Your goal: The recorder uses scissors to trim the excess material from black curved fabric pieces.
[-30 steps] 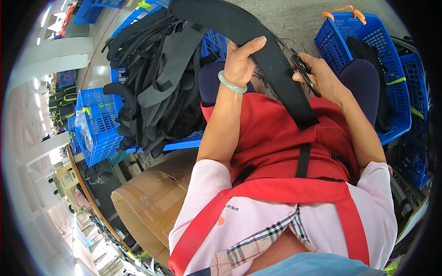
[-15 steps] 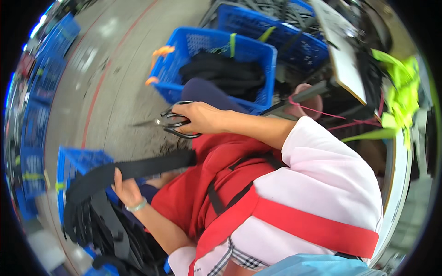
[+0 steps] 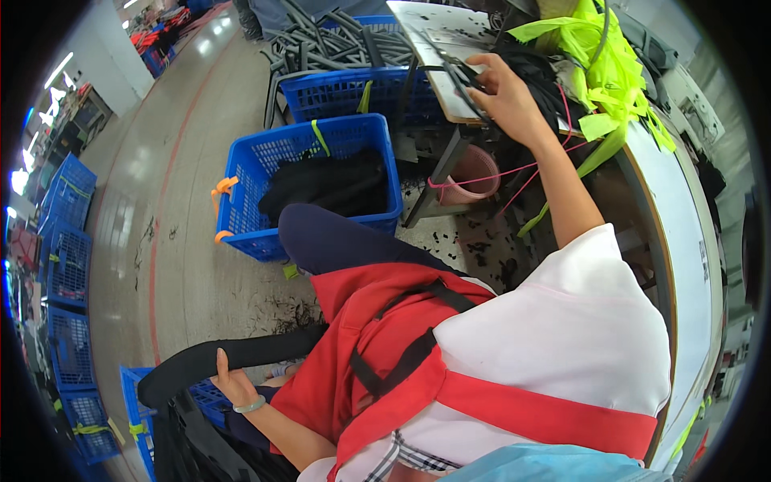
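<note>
My right hand (image 3: 514,100) is up over the corner of the white table at the upper right. Its fingers are closed on black-handled scissors (image 3: 458,79), whose blades are blurred. At the lower left, my left hand (image 3: 234,386) holds a long black fabric strip (image 3: 233,352) from below, thumb raised along its edge. One end of the strip reaches toward the red apron (image 3: 353,305) on my lap; the other bends over a heap of black strips (image 3: 197,442) in a blue crate (image 3: 138,402).
Ahead stands a blue crate (image 3: 253,149) with black fabric; behind it, another crate (image 3: 321,95) bears grey tubes. Under the table (image 3: 418,20) are a pink bin (image 3: 474,173) and a pink cord. Yellow-green fabric (image 3: 590,48) drapes the table. Black scraps litter the floor.
My right hand has carried the scissors from above my lap up and right to the table. My left hand still holds the black strip. The whole view has shifted.
</note>
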A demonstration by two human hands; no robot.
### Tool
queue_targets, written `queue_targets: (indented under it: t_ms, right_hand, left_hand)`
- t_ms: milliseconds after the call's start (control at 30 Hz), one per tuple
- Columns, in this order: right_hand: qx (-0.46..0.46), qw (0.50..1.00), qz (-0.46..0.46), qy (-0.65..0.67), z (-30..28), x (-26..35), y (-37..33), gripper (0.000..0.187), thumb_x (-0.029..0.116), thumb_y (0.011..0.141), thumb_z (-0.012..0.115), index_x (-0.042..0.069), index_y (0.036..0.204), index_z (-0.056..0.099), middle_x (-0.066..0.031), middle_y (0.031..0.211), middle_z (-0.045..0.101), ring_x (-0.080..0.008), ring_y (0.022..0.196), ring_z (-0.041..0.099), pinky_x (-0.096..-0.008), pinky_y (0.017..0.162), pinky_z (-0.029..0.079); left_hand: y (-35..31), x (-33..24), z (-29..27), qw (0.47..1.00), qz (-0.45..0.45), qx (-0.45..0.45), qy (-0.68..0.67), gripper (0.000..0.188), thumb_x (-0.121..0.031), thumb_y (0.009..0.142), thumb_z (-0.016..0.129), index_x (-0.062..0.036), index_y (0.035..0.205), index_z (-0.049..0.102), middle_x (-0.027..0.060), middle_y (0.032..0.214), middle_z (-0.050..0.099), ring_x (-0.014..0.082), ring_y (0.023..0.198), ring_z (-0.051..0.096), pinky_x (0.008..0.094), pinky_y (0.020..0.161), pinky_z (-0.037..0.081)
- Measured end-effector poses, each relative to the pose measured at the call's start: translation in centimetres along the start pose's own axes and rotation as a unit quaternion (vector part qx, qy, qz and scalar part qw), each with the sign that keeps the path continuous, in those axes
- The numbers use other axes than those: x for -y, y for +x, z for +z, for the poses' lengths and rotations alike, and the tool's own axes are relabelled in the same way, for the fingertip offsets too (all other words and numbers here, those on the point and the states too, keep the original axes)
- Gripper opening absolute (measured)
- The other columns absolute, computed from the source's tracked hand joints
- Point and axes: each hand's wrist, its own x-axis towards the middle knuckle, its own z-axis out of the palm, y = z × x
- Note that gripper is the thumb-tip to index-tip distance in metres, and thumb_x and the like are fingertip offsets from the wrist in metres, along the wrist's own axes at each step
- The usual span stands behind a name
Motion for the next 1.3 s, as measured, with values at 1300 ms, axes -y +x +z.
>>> queue_targets:
  t_ms: [1300]
  right_hand:
    - [-0.125,0.96,-0.051,-0.246,-11.7,-11.6,1.5,0.02,0.015,0.085,0.062,0.007,0.102,0.059,-0.0157,0.082,0.066,-0.0352,0.081,0.064,-0.0403,0.069,0.049]
  left_hand:
    - [-0.6,1.5,2.3,0.995,-0.039,-0.014,0.088,0.026,0.001,0.08,0.071,0.0002,0.105,0.064,0.0054,0.102,0.064,0.0141,0.09,0.06,0.0267,0.082,0.047]
